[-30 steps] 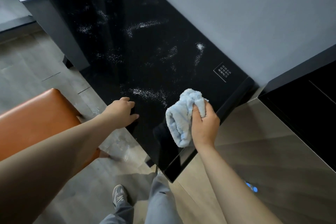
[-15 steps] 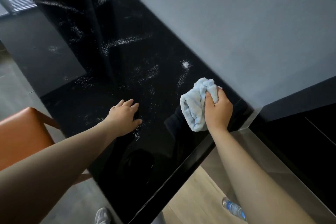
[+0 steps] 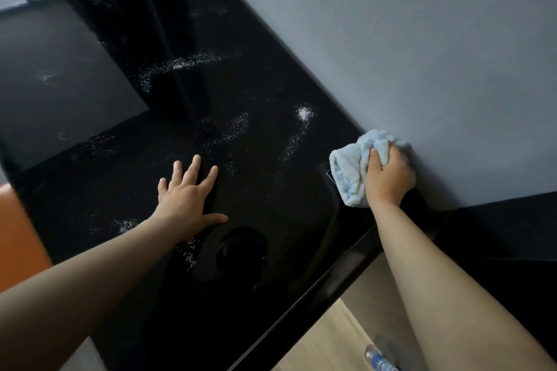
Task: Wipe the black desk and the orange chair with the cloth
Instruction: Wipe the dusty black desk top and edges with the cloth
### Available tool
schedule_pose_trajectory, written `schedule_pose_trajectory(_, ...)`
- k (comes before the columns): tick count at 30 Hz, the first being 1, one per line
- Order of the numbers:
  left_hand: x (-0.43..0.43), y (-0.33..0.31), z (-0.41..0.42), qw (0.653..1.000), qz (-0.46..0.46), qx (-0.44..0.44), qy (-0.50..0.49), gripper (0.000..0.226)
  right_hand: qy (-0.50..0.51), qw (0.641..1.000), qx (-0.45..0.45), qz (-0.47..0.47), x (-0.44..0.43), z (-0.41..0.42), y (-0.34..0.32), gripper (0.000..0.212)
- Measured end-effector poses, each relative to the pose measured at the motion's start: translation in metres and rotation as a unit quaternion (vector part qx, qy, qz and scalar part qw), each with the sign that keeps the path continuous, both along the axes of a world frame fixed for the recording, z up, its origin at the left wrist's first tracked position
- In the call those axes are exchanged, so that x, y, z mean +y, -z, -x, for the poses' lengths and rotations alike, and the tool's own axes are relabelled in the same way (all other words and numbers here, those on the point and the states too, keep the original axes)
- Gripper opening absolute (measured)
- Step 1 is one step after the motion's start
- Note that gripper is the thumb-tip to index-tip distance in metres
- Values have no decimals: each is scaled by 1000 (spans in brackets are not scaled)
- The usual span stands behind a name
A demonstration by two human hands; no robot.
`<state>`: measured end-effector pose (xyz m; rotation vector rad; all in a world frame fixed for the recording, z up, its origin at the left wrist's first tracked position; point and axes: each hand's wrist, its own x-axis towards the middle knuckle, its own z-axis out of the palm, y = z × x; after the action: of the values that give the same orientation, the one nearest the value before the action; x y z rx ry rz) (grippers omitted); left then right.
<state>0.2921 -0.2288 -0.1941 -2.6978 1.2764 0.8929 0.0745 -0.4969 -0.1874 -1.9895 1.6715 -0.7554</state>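
The glossy black desk (image 3: 271, 220) runs along a grey wall and carries scattered streaks of white powder (image 3: 303, 113). My right hand (image 3: 387, 178) grips a bunched light blue cloth (image 3: 349, 172) and holds it down on the desk's right end, close to the wall. My left hand (image 3: 187, 196) lies flat on the desk with fingers spread, to the left of the cloth. A strip of the orange chair (image 3: 15, 235) shows at the left edge, partly hidden by my left arm.
The grey wall (image 3: 422, 54) borders the desk's far side. A black cabinet (image 3: 512, 235) stands to the right of the desk. A plastic water bottle (image 3: 378, 360) lies on the wooden floor beside my right forearm.
My right hand has carried the cloth away from the desk's near edge to the far right corner by the wall. My left hand moved onto the desk and spread flat. The view shifted forward.
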Motion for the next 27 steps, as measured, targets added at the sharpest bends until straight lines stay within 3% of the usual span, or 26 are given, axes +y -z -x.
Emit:
schedule_pose_trajectory(13,-3,3,0,1000,-7,-6,-8,108,-103,994,-32,1,-29,-46,25,42)
schedule_pose_trajectory(20,-3,1,1,1000,-11,-5,-11,108,-127,991,-12,46,-22,-57,34,26)
schedule_pose_trajectory(27,-3,0,0,1000,-9,0,-13,108,-157,986,-8,61,11,-59,29,24)
